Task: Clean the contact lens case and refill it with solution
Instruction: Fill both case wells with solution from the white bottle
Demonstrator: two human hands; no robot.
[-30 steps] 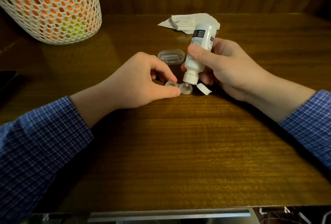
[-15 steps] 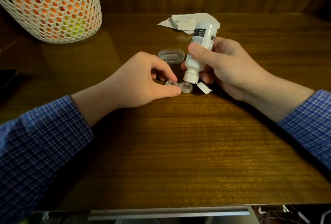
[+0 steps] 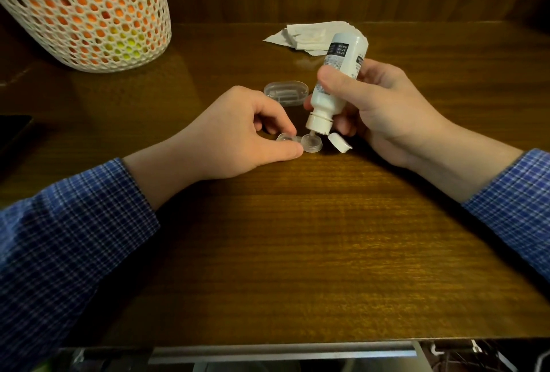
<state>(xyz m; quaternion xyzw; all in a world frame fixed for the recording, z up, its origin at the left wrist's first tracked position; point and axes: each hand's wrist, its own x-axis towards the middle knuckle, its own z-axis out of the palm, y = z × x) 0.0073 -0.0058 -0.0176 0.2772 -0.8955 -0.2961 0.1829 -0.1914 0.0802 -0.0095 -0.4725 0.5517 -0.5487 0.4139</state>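
Note:
A clear contact lens case (image 3: 311,144) with two round wells lies on the wooden table (image 3: 297,237). My left hand (image 3: 238,133) pinches it between thumb and fingers, hiding part of the left well. My right hand (image 3: 384,109) grips a white solution bottle (image 3: 336,82) tipped nozzle-down, its tip just over the right well. The bottle's flip cap (image 3: 339,142) hangs open beside the case.
A clear oval lid or box (image 3: 285,92) lies just behind the hands. Folded white tissues (image 3: 309,35) rest near the back wall. A tall white mesh basket (image 3: 86,8) stands at the back left. A dark flat object (image 3: 12,130) sits at the left edge.
The bottle has tilted slightly and its nozzle has come closer to the right well. My left hand stays on the case.

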